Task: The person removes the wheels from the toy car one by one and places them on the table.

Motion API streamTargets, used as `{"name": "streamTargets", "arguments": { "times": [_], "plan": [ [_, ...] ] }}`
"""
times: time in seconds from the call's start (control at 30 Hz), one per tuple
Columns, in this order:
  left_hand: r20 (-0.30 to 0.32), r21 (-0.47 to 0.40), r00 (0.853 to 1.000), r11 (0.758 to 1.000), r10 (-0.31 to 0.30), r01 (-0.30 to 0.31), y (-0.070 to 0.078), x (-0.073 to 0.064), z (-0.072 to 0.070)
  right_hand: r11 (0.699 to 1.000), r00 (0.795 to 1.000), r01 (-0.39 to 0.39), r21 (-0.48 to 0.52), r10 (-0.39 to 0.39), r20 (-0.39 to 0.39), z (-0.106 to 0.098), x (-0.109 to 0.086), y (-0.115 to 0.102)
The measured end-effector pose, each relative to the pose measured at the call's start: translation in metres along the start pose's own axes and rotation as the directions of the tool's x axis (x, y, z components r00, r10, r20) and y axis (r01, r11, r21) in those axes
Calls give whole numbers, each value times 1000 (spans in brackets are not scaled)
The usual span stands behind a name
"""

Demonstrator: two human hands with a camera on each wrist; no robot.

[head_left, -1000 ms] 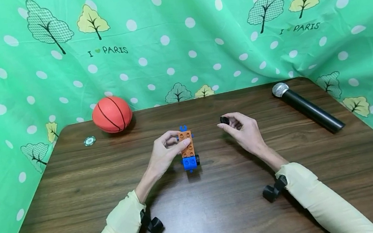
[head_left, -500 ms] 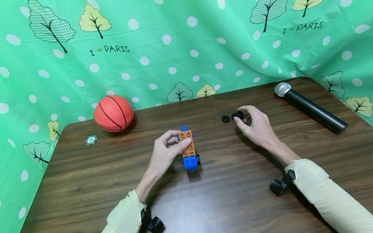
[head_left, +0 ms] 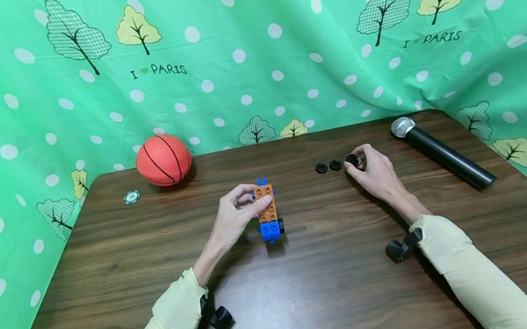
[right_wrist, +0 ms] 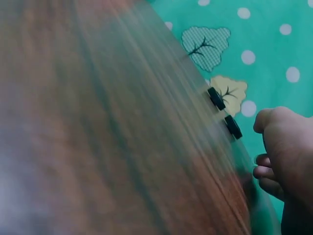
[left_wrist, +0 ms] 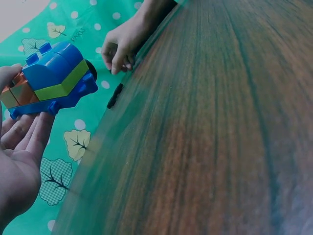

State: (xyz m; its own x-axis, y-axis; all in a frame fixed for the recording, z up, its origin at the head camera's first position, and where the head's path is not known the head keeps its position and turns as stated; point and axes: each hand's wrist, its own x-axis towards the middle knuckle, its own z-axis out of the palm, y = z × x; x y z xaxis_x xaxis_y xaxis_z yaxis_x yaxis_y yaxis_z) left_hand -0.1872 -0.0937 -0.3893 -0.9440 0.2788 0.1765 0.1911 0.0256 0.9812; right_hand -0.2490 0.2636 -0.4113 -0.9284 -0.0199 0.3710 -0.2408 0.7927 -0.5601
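My left hand (head_left: 236, 216) grips a toy car of building blocks (head_left: 267, 209), thumb on its orange studs and fingers beneath. The left wrist view shows the toy car's blue rounded block (left_wrist: 54, 66), a green layer and a blue base; one black wheel (head_left: 281, 226) sits on its right side. My right hand (head_left: 373, 171) pinches a loose black wheel (head_left: 352, 160) between thumb and fingers at the table. Just left of it lie two more black wheels, one nearer (head_left: 336, 165) and one farther left (head_left: 321, 168). The right wrist view hides the pinched wheel behind the hand.
A red toy basketball (head_left: 163, 160) and a poker chip (head_left: 131, 197) are at the back left of the wooden table (head_left: 313, 303). A black microphone (head_left: 444, 153) lies at the right. Behind the table hangs a green dotted cloth (head_left: 245, 32).
My right hand has moved rightward, leaving two black wheels in a row on the table, and pinches another beside them. The left hand keeps its grip on the toy car.
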Motion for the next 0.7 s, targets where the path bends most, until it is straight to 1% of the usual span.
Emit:
{"name": "streamTargets", "arguments": {
  "times": [0.17, 0.33, 0.53, 0.7],
  "plan": [
    [-2, -16, 1000, 1000, -13, 13, 0, 0, 1, 999, 1000, 2, -53, 0, 31, -1, 4, 8],
    [-7, -23, 1000, 1000, -14, 14, -1, 0, 2, 997, 998, -3, -83, 8, 60, -1, 6, 13],
    [2, -13, 1000, 1000, -3, 3, 0, -1, 2, 996, 994, 45, -77, -37, 103, 0, 9, 17],
    [3, 1, 1000, 1000, 0, 0, -1, -1, 2, 998, 991, 36, -44, -30, 130, 0, 12, 18]
  ]
}}
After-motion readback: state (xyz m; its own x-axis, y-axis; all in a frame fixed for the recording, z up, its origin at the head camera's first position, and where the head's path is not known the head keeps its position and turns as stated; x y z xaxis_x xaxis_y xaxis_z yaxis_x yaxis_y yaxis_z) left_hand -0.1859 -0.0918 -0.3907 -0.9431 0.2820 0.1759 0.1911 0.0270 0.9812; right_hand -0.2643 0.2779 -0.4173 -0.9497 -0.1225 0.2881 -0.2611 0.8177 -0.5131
